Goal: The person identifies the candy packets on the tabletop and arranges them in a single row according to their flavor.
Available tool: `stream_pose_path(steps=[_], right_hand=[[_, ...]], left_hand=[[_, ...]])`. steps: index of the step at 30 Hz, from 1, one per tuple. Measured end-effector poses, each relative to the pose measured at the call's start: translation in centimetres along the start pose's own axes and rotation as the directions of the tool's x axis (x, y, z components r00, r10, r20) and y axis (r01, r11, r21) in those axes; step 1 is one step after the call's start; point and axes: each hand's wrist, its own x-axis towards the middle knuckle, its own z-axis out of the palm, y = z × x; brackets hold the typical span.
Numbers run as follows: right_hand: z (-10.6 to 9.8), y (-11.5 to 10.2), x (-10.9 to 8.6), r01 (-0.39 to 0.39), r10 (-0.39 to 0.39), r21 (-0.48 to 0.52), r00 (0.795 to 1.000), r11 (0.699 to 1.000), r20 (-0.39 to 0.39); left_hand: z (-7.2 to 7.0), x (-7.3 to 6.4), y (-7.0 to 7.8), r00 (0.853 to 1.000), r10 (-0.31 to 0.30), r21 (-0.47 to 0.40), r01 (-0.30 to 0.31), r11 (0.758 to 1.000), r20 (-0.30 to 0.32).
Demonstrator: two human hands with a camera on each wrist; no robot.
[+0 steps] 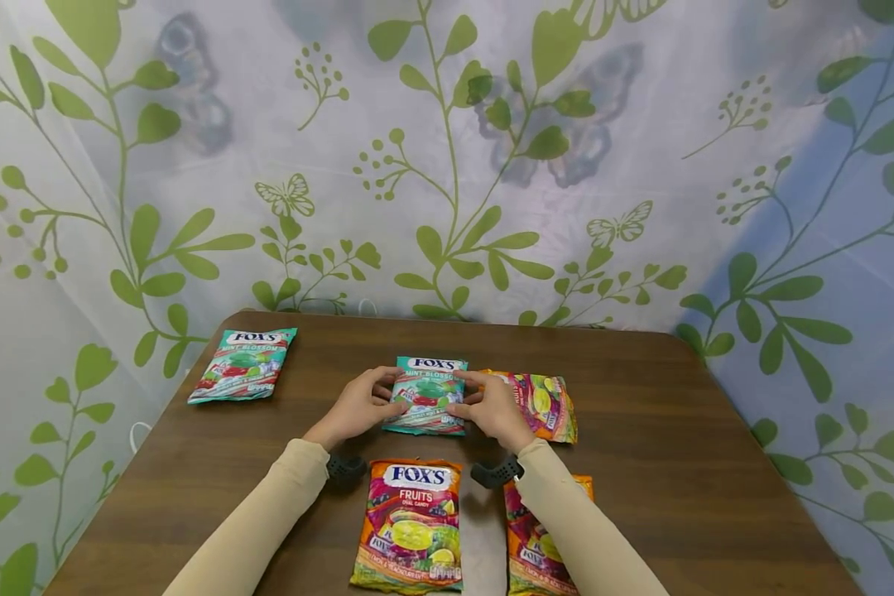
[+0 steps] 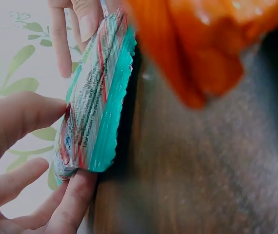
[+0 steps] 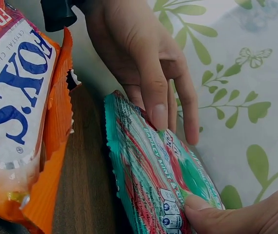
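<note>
A teal bag of mint candy (image 1: 426, 397) is at mid-table, held from both sides. My left hand (image 1: 361, 407) grips its left edge, thumb on the front face. On the opposite edge, my right hand (image 1: 497, 411) does the same. In the left wrist view the left thumb (image 2: 36, 114) presses the printed face and a finger reaches under the bag's end. The right wrist view has the right thumb (image 3: 227, 214) on the front, with that hand's other fingers hidden.
Another teal mint candy bag (image 1: 244, 365) lies at the table's back left. An orange fruit candy bag (image 1: 547, 401) lies behind my right hand. Two more orange bags lie nearer me, one in the middle (image 1: 411, 521), the other (image 1: 532, 546) partly under my right forearm. A leaf-patterned curtain (image 1: 447, 165) hangs behind the table.
</note>
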Motion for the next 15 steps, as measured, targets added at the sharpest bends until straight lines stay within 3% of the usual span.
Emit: stream_pose_path(steps=[15], right_hand=[[0.27,-0.21,-0.16,-0.017,0.018,-0.023,1.000,1.000,0.010]], left_hand=[[0.41,-0.27,-0.26,1.000,-0.004,-0.001,0.004,1.000,-0.003]])
